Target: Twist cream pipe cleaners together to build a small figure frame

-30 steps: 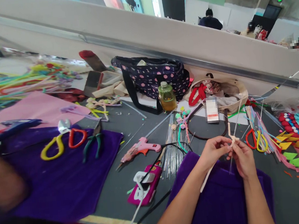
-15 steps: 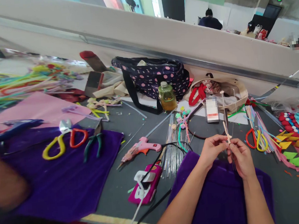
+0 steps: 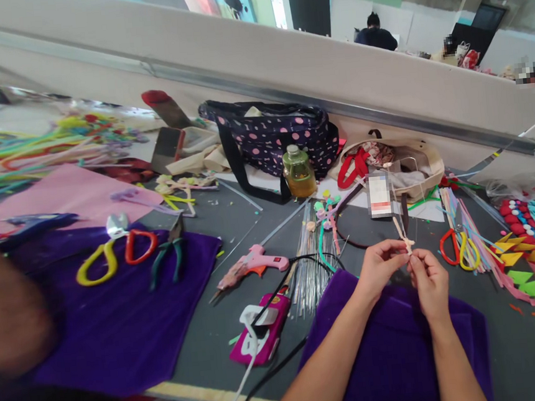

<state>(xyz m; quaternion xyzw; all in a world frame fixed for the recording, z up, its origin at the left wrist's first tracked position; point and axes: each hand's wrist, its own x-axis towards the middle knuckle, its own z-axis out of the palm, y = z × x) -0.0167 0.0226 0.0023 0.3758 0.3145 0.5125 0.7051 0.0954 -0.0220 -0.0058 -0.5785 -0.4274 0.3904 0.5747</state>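
Observation:
My left hand (image 3: 380,270) and my right hand (image 3: 430,280) meet above a purple cloth (image 3: 374,353), their fingertips pinched together. Between them is a small pale peach pipe cleaner piece (image 3: 406,242), twisted at its lower part, with a thin stem that sticks up and leans left. Both hands grip its lower end, which the fingers partly hide. To the left of my hands lies a bundle of thin clear and wire-like sticks (image 3: 306,278). Beside it is a small flower-like pipe cleaner piece (image 3: 328,214) in purple and green.
A pink glue gun (image 3: 254,263), a magenta power strip (image 3: 263,332) and a black cord lie left. Red-and-yellow scissors (image 3: 459,249) are right; other scissors (image 3: 117,251) and pliers (image 3: 168,253) lie left. A bottle (image 3: 299,173) stands behind. Another person's arm (image 3: 9,304) is at far left.
The pale piece's upper stem has tipped further left, and my right hand has shifted slightly. At the far left, the other person's arm has moved up a little.

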